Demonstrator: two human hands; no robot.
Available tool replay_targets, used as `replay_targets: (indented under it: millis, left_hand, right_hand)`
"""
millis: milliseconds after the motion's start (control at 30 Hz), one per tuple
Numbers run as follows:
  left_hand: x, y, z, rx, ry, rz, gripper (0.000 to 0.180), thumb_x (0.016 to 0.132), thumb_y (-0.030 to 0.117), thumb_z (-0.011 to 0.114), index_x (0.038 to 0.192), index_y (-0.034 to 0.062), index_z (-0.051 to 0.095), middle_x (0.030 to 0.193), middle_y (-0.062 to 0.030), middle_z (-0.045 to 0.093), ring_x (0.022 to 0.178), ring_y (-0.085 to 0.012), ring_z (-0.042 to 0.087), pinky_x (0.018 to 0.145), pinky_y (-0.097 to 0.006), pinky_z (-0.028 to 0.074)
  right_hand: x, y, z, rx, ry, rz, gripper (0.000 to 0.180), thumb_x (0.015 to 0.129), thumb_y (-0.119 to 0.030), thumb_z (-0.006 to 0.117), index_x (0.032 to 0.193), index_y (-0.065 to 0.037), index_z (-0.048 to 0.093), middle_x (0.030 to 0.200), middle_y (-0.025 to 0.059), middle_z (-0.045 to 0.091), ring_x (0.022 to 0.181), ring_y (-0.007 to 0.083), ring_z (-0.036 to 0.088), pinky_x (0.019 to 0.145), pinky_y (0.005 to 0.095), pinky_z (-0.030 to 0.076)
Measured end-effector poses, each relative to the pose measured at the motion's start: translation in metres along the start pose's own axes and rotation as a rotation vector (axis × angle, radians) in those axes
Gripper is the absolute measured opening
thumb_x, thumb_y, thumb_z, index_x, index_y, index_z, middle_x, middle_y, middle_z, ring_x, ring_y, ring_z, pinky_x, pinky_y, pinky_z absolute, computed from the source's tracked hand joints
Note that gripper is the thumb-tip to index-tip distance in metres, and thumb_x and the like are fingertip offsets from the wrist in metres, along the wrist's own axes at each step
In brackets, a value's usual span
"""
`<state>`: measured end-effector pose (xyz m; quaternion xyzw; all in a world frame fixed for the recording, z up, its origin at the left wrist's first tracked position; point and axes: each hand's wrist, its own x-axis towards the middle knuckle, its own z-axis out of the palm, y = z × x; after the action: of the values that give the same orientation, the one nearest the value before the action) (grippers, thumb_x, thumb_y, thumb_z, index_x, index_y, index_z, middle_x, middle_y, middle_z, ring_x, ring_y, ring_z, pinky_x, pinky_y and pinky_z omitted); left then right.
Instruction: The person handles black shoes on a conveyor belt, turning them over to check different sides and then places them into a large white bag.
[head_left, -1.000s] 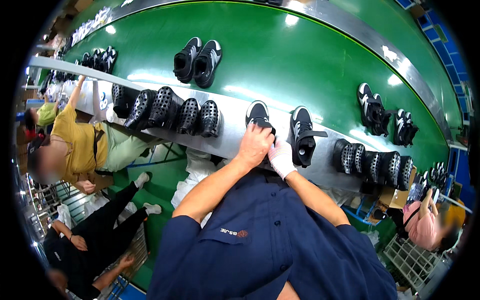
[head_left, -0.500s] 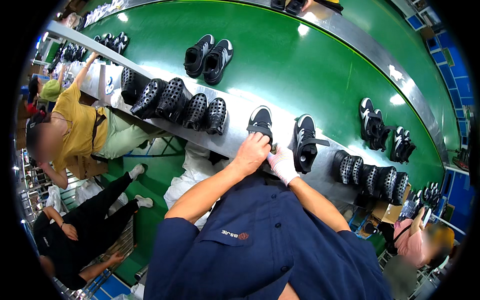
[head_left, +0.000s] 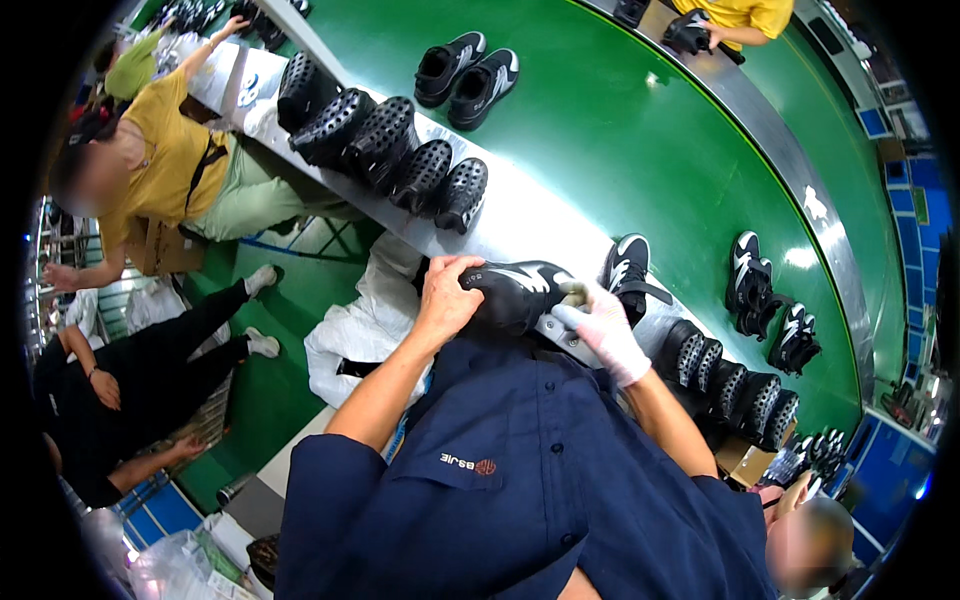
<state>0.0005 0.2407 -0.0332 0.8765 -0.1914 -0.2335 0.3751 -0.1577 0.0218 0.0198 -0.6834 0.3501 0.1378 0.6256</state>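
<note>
A black sneaker [head_left: 515, 300] with white-grey trim is held sideways close to my body, at the near edge of the metal bench. My bare left hand [head_left: 450, 297] grips its heel end, on the left. At the toe end, on the right, the fingers of my white-gloved right hand [head_left: 607, 335] close in a pinch. Just below the toe shows a small metal plate with screws [head_left: 572, 338]. A similar sneaker [head_left: 628, 272] with a loose strap stands on the bench beyond my right hand.
Black shoe-shaped forms full of holes [head_left: 382, 143] line the bench at left; more forms [head_left: 735, 385] stand at right. Pairs of sneakers [head_left: 483, 88] sit on the green belt [head_left: 640, 150]. A person in yellow [head_left: 175, 170] works at left. White cloth [head_left: 375, 300] hangs below the bench.
The sneaker stood on the bench, toe away from me, with both hands at its strap. It is now turned sideways and nearer, toe to the right. My hands have spread to its two ends.
</note>
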Motion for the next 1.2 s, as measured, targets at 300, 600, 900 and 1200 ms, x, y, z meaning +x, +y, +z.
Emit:
replay_targets:
  millis: [300, 600, 900, 1200]
  left_hand:
    - [-0.008, 0.018, -0.026, 0.025, -0.07, 0.174, 0.052, 0.067, 0.005, 0.069, 0.119, 0.0117, 0.074, 0.129, -0.0168, 0.057, 0.125, -0.0346, 0.056, 0.11, -0.04, 0.045]
    - [-0.001, 0.031, -0.042, -0.03, -0.227, 0.397, 0.052, 0.065, 0.003, 0.064, 0.115, 0.0104, 0.074, 0.133, -0.0161, 0.055, 0.127, -0.0368, 0.055, 0.111, -0.042, 0.045]
    - [0.004, 0.044, -0.05, -0.026, -0.323, 0.455, 0.052, 0.065, 0.006, 0.061, 0.116, 0.0098, 0.073, 0.132, -0.0168, 0.056, 0.128, -0.0371, 0.052, 0.111, -0.045, 0.044]
    - [0.016, 0.049, -0.054, -0.003, -0.39, 0.487, 0.052, 0.066, 0.005, 0.06, 0.116, 0.0101, 0.072, 0.131, -0.0157, 0.056, 0.127, -0.0362, 0.051, 0.112, -0.044, 0.042]
  right_hand:
    - [-0.02, -0.055, 0.002, -0.095, -0.235, -0.139, 0.016, 0.094, -0.012, 0.074, 0.106, -0.001, 0.073, 0.088, 0.0013, 0.07, 0.081, 0.008, 0.061, 0.075, 0.0279, 0.052]
    - [0.002, -0.035, 0.017, -0.14, -0.276, -0.257, 0.012, 0.099, -0.013, 0.067, 0.101, -0.002, 0.069, 0.079, 0.0036, 0.067, 0.074, 0.0102, 0.06, 0.069, 0.0299, 0.051]
    - [0.014, -0.032, 0.024, -0.25, -0.226, -0.331, 0.016, 0.098, -0.016, 0.067, 0.103, -0.001, 0.068, 0.081, 0.0137, 0.07, 0.071, 0.0212, 0.065, 0.069, 0.0381, 0.053]
    - [0.012, -0.048, 0.023, -0.207, -0.317, -0.227, 0.02, 0.099, -0.02, 0.067, 0.102, 0.0, 0.066, 0.078, 0.0116, 0.067, 0.071, 0.019, 0.064, 0.068, 0.0385, 0.053]
